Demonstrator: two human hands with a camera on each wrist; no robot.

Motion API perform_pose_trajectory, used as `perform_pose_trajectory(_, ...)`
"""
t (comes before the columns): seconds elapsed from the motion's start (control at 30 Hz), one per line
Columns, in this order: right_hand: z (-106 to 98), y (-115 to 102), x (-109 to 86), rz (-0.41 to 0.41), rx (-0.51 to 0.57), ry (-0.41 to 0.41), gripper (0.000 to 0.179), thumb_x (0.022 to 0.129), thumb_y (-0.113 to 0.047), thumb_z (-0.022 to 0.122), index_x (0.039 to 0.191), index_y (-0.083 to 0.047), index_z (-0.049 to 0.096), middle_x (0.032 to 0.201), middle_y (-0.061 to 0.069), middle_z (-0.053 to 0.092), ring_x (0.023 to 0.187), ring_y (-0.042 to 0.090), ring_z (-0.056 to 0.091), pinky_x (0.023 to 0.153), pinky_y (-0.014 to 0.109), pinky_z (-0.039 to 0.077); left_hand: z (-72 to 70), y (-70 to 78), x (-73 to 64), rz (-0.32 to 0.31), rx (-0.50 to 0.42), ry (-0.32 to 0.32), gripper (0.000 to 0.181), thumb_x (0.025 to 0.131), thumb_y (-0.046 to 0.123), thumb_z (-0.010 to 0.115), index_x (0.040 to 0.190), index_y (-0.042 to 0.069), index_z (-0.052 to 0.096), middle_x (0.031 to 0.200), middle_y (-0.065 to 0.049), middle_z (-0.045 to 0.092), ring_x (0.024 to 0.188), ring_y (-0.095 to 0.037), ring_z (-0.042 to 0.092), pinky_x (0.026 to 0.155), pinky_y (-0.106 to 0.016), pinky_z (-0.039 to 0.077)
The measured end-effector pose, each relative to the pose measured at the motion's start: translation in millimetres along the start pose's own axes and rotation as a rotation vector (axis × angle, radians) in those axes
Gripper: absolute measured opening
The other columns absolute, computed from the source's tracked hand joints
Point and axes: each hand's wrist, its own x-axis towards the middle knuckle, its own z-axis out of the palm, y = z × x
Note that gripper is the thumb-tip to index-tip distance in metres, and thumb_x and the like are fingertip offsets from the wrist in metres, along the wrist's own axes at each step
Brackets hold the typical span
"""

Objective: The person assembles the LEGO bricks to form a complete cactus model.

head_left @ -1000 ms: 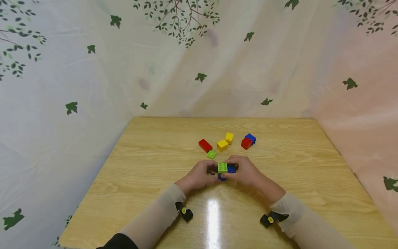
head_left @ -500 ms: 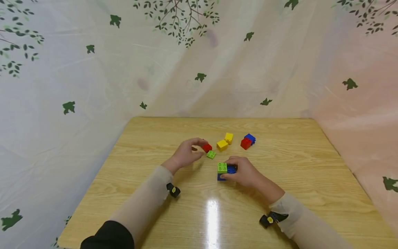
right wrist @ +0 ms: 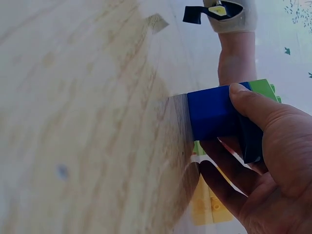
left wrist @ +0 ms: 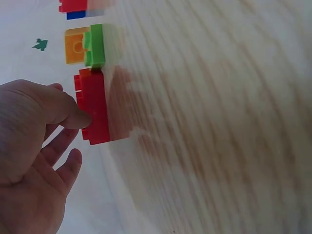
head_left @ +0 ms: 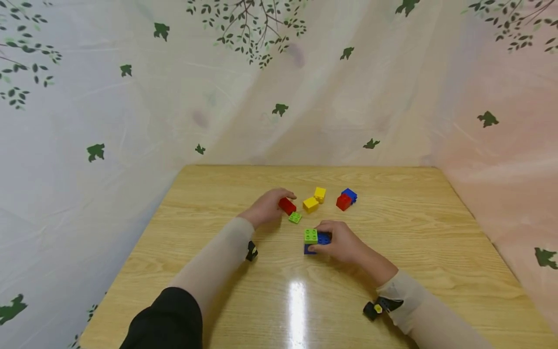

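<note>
The left hand (head_left: 267,206) has its fingers bent round a long red brick (head_left: 287,206) on the counter (head_left: 218,203). A small green brick (head_left: 295,217) sits at that brick's 5 o'clock. Next, a blue stack (head_left: 311,236) with green on top is pinched by the right hand (head_left: 343,241). From the stack, two yellow bricks (head_left: 310,205) lie at 12 o'clock, a red-and-blue pair (head_left: 344,202) at 1.

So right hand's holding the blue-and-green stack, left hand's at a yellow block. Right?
Wrong block: the left hand is at the long red block, per the left wrist view. The right hand does hold the blue-and-green stack.
</note>
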Motion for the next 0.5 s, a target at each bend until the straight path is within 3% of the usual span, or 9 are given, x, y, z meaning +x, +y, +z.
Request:
perform_pose_trajectory(0.17, 0.0, 0.4, 0.3, 0.005, 0.003, -0.006, 0.043, 0.085, -0.038, 0.089, 0.121, -0.017, 0.076, 0.109, -0.004, 0.066, 0.097, 0.020, 0.061, 0.090, 0.039, 0.055, 2.2, -1.6, 4.9, -0.009, 0.069, -0.057, 0.046, 0.095, -0.006, 0.072, 0.137, 0.013, 0.068, 0.140, -0.005, 0.065, 0.130, -0.025, 0.058, 0.114, -0.040, 0.044)
perform_pose_trajectory(0.33, 0.5, 0.9, 0.9, 0.011, 0.001, -0.008, 0.042, 0.085, -0.039, 0.089, 0.120, -0.018, 0.076, 0.109, -0.004, 0.066, 0.097, 0.021, 0.061, 0.091, 0.040, 0.055, 1.4, -1.7, 7.0, -0.002, 0.160, -0.066, 0.037, 0.097, 0.003, 0.075, 0.132, 0.013, 0.072, 0.133, -0.004, 0.069, 0.123, -0.023, 0.062, 0.110, -0.038, 0.048)
perform_pose_trajectory(0.5, 1.0, 1.0, 1.3, 0.003, -0.014, -0.007, 0.042, 0.085, -0.040, 0.089, 0.119, -0.019, 0.076, 0.107, -0.005, 0.065, 0.097, 0.020, 0.060, 0.090, 0.038, 0.054, 0.8, -4.7, 7.2, -0.014, 0.184, -0.063, 0.037, 0.095, 0.013, 0.079, 0.131, 0.016, 0.072, 0.129, -0.002, 0.070, 0.116, -0.020, 0.063, 0.106, -0.037, 0.050)
